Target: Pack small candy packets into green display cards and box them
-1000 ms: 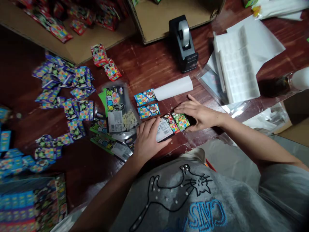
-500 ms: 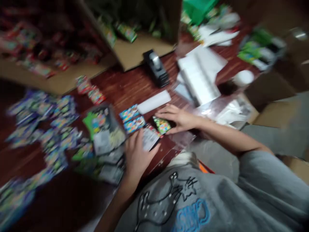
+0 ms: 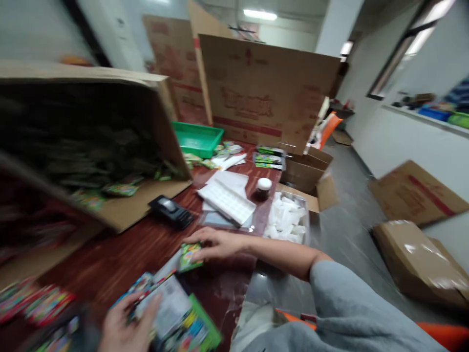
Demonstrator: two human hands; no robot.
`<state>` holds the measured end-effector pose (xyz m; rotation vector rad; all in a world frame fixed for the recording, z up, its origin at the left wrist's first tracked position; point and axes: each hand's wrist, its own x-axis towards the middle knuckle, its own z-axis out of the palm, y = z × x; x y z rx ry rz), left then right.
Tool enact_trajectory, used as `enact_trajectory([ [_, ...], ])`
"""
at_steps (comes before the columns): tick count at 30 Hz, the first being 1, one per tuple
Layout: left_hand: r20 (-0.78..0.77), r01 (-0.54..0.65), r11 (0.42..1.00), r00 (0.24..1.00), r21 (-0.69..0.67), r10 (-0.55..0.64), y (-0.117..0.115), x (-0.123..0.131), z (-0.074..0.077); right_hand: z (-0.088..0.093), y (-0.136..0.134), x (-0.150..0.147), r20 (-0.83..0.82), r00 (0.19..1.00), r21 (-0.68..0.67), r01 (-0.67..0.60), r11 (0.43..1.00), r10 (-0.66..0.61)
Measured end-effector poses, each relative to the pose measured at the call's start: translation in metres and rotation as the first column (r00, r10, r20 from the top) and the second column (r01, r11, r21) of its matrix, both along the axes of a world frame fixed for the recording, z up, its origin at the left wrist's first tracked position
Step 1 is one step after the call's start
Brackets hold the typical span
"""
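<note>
My left hand [image 3: 126,322] is at the bottom, thumb and fingers closed on a printed pouch [image 3: 174,310] with a pale back panel and a bright green edge. Blue packets [image 3: 137,286] show just behind those fingers. My right hand [image 3: 218,244] pinches a small green packet [image 3: 188,256] with a colourful print, low over the table. Beside that packet lies part of a white strip [image 3: 168,267]. Blur hides the small print on everything held.
Open cartons of packets [image 3: 146,205] line the left. A black tape dispenser [image 3: 170,211], white trays [image 3: 229,200], a white-lidded jar [image 3: 264,186] and a green basin [image 3: 198,139] stand ahead. A bin of white pieces [image 3: 287,217] is right of my forearm.
The view has swung up and to the right, showing more of the room. My left hand now grips the pouch with the green edge; my right hand now pinches the green packet.
</note>
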<state>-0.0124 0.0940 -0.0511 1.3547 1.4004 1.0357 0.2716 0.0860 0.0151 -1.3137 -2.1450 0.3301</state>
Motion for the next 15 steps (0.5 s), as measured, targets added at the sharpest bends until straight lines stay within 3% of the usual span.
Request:
enact_trajectory([
  [2,0.096,0.034,0.999,0.995,-0.036,-0.030,-0.024,0.007,0.005,-0.002,0.002,0.001,-0.075,0.997,0.011,-0.015,1.000,0.016],
  [5,0.094,0.111,0.994,0.989,0.015,-0.112,-0.058,0.009,0.010,-0.015,0.007,-0.004,-0.232,0.965,-0.053,-0.138,0.989,0.122],
  [9,0.082,0.147,0.988,0.985,0.037,-0.150,-0.074,-0.013,0.005,-0.036,0.036,-0.040,-0.437,0.859,-0.174,-0.371,0.912,0.266],
  [12,0.142,0.114,0.993,0.983,0.026,-0.117,-0.083,-0.025,0.000,-0.031,0.046,-0.070,-0.433,0.793,-0.202,-0.548,0.812,0.428],
  [15,0.195,0.026,1.000,0.980,0.014,-0.028,-0.091,-0.025,-0.001,-0.013,0.052,-0.081,-0.303,0.765,-0.175,-0.631,0.756,0.568],
])
